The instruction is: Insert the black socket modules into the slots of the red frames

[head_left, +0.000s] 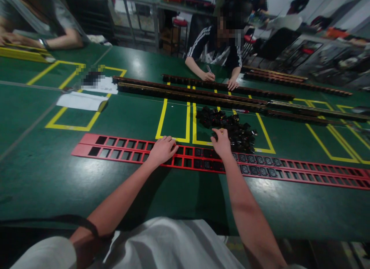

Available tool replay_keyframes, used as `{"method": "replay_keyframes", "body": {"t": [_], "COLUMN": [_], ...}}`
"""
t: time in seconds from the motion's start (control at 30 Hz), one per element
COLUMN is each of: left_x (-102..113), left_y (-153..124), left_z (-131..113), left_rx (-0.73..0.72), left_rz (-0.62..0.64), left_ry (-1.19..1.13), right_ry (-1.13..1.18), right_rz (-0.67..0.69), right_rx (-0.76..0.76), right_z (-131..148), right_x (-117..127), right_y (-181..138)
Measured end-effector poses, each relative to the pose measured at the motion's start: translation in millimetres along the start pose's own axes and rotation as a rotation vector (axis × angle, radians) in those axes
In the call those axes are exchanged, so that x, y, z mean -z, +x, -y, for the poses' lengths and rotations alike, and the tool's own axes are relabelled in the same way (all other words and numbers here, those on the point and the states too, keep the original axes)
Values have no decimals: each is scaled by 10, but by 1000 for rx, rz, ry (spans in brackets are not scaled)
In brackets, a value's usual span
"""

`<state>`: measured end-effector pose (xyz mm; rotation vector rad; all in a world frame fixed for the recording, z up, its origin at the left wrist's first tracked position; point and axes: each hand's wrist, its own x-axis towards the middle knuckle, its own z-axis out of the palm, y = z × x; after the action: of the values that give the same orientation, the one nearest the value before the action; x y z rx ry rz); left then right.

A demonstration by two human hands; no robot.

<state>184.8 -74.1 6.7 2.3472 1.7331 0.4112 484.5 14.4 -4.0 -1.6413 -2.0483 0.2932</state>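
A long red panel (133,156) with two rows of rectangular cut-outs lies across the green table before me. Black power sockets (206,164) fill several cut-outs in its middle stretch. My left hand (162,150) rests palm down on the panel, left of the sockets, with its fingers laid over the far edge. Beyond the panel is a loose pile of black sockets (241,134). At the pile's near left side is my right hand (222,143), its thumb and forefinger bent but apart, and I see nothing between them. My right wrist hides part of the panel.
Long dark rails (190,93) lie across the table beyond the pile. A person (215,49) opposite holds a pen over them; another person's arm (63,39) is at the far left, by a yellow part (23,53). White papers (82,101) and yellow tape outlines (173,139) mark the tabletop.
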Motion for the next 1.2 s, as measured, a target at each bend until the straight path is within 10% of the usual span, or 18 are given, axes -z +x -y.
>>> {"method": "replay_keyframes", "body": {"t": [1.2], "left_x": [-6], "left_y": [6], "left_z": [-6], "left_rx": [7], "left_rz": [2], "left_ry": [0], "right_ry": [74], "right_rz": [-9], "right_rx": [-15], "right_z": [-40], "right_x": [-53], "right_y": [28]}}
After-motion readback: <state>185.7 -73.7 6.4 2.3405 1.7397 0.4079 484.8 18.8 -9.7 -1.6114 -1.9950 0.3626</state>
